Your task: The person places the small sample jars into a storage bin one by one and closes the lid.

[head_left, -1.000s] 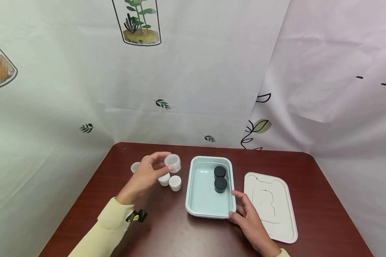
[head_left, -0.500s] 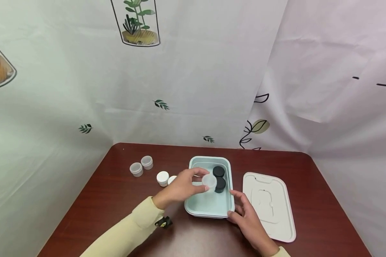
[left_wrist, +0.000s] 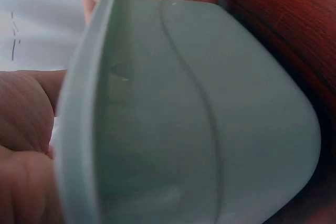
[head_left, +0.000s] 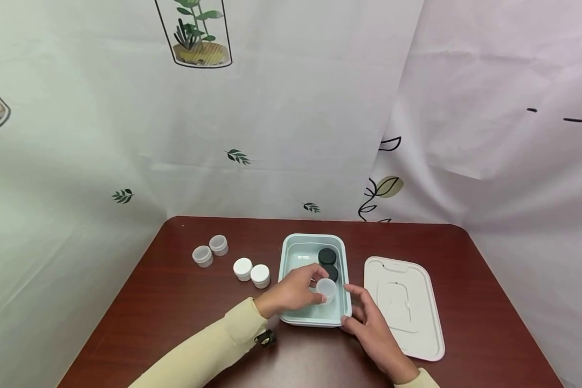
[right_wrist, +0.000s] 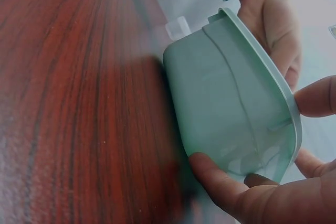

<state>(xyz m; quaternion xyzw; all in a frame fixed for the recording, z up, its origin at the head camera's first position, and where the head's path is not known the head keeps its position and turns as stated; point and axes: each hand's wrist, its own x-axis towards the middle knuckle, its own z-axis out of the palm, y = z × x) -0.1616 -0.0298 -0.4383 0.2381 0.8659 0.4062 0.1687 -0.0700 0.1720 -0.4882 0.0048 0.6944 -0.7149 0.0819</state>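
My left hand (head_left: 298, 288) pinches a small translucent jar (head_left: 326, 290) between thumb and fingers, inside a pale mint plastic box (head_left: 291, 242). Two small jars with black lids (head_left: 327, 256) stand along the box's right side, just beyond the held jar. At the box's near right corner, my right hand (head_left: 371, 328) holds the rim and side wall. The right wrist view shows its fingertips (right_wrist: 207, 169) on the mint wall (right_wrist: 231, 103). Seen from the left wrist, the box's outer wall (left_wrist: 157, 103) covers most of the frame and hides the held jar.
Two white-lidded jars (head_left: 260, 275) stand left of the box, with two translucent jars (head_left: 202, 255) farther left. A white lid (head_left: 407, 312) lies flat on the dark red table (head_left: 475, 302) to the right. Patterned cloth (head_left: 296, 108) hangs behind the table.
My left hand has carried the translucent jar rightward from above the white-lidded jars into the box, near the black-lidded ones. The right hand has stayed at the box's corner.
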